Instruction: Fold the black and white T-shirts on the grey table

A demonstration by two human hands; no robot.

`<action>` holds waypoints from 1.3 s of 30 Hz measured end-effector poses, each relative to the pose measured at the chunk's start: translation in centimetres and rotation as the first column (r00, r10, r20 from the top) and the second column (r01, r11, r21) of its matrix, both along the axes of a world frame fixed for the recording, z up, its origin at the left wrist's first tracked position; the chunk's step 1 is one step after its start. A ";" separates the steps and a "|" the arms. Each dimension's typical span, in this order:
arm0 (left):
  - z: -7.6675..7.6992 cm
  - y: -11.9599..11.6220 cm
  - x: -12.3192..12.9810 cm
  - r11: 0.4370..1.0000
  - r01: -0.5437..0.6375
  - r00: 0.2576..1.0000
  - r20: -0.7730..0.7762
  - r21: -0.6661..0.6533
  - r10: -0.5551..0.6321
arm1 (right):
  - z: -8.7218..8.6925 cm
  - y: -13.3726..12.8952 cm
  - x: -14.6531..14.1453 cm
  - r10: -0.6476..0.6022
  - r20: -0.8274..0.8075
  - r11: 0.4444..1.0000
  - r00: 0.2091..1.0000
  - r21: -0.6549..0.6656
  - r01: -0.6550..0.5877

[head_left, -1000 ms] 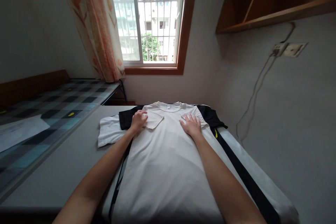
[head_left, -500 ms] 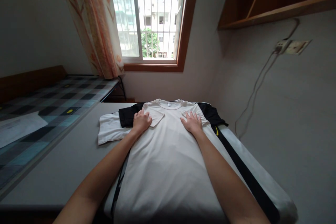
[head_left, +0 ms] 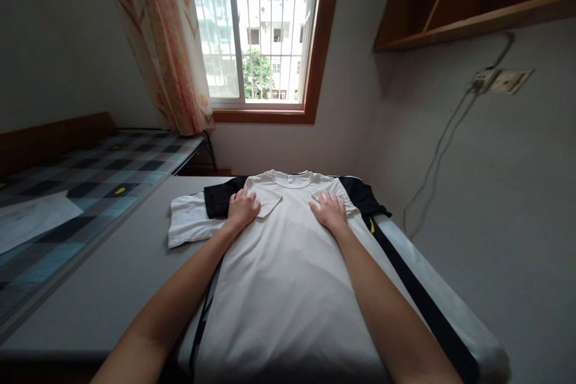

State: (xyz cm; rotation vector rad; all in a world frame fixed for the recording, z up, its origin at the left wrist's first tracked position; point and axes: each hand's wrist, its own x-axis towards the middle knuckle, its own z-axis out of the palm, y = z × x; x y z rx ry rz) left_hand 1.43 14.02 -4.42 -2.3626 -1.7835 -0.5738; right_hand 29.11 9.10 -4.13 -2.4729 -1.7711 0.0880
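A white T-shirt lies spread out, its collar towards the window and both sleeves turned inward over the chest. On its left folded sleeve rests my left hand, palm down with the fingers loosely laid out. My right hand presses flat on the right folded sleeve, fingers spread. Beneath this shirt a black garment shows at both shoulders and down the right side. Another white garment sticks out at the left, under the black sleeve. The shirt's lower end runs out of view.
The clothes lie on a grey-white table. At the left is a bed with a checked cover and a paper sheet. A wall shelf hangs upper right, above a socket with a dangling cable.
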 end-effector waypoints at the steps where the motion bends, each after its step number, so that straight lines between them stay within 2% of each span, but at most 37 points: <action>1: 0.0 -0.1 0.0 1.000 0.004 1.000 0.005 0.001 -0.004 | 0.0 0.0 0.0 0.001 0.001 1.000 1.000 -0.001 -0.001; 5: -0.2 -0.1 0.1 1.000 0.026 0.998 0.058 0.001 -0.026 | 0.2 0.0 -0.1 0.004 0.007 1.000 1.000 -0.002 -0.004; 8: -0.1 0.8 -0.2 0.998 0.023 0.981 0.196 -0.061 -0.011 | 0.2 -0.2 -0.2 0.004 0.007 1.000 1.000 -0.003 -0.004; 11: 0.4 2.7 -1.5 0.978 0.031 0.880 0.470 -0.208 0.072 | 0.3 -0.5 -0.2 0.013 -0.004 0.999 1.000 0.030 -0.013; 13: 0.8 4.0 -2.6 0.963 0.075 0.801 0.591 -0.259 0.097 | 0.7 -0.6 -0.3 0.035 0.002 0.994 0.999 0.099 -0.035; 15: 1.0 4.9 -3.6 0.958 0.121 0.776 0.626 -0.261 0.072 | 1.5 -0.8 -0.9 0.104 0.004 0.973 0.995 0.208 -0.103; 17: 1.0 5.2 -4.2 0.956 0.151 0.773 0.633 -0.252 0.045 | 2.7 -1.1 -2.3 0.262 -0.047 0.927 0.964 0.291 -0.238; 18: 0.9 5.2 -4.3 0.954 0.166 0.770 0.637 -0.248 0.032 | 3.3 -1.5 -3.4 0.381 -0.104 0.891 0.919 0.308 -0.335; 19: 0.9 5.2 -4.3 0.953 0.180 0.767 0.641 -0.243 0.018 | 4.0 -2.0 -4.7 0.513 -0.183 0.839 0.838 0.311 -0.446; 20: 0.8 5.1 -4.3 0.952 0.193 0.764 0.645 -0.237 0.006 | 4.7 -2.7 -6.4 0.647 -0.274 0.760 0.712 0.312 -0.570; 22: 0.6 5.1 -4.3 0.950 0.210 0.759 0.651 -0.229 -0.011 | 5.8 -4.7 -10.0 0.823 -0.416 0.530 0.386 0.318 -0.787; 23: 0.6 5.2 -4.3 0.950 0.214 0.757 0.653 -0.228 -0.014 | 6.2 -5.8 -11.9 0.860 -0.449 0.408 0.243 0.317 -0.856; 25: 0.4 5.4 -4.3 0.950 0.215 0.751 0.661 -0.228 -0.011 | 6.6 -8.2 -15.3 0.892 -0.452 0.175 0.021 0.301 -0.937; 27: 0.2 5.7 -4.4 0.949 0.218 0.741 0.672 -0.229 -0.008 | 6.5 -10.0 -17.8 0.926 -0.357 -0.017 -0.119 0.275 -0.961; 28: 0.1 5.8 -4.5 0.948 0.222 0.735 0.678 -0.228 -0.009 | 6.3 -10.7 -18.7 0.941 -0.300 -0.079 -0.155 0.249 -0.965; 29: 0.0 5.9 -4.5 0.947 0.226 0.728 0.685 -0.227 -0.010 | 6.0 -11.2 -19.3 0.953 -0.245 -0.120 -0.175 0.224 -0.967; 31: -0.2 6.1 -4.6 0.946 0.236 0.714 0.700 -0.221 -0.015 | 5.3 -11.9 -19.9 0.971 -0.164 -0.140 -0.174 0.200 -0.970; 36: -0.4 6.1 -4.7 0.944 0.255 0.692 0.721 -0.208 -0.028 | 3.3 -12.4 -20.1 0.998 -0.029 -0.047 -0.058 0.278 -0.959; 39: -0.2 6.0 -4.7 0.947 0.243 0.700 0.714 -0.212 -0.020 | 2.6 -12.6 -20.2 0.997 0.042 -0.077 -0.067 0.310 -0.948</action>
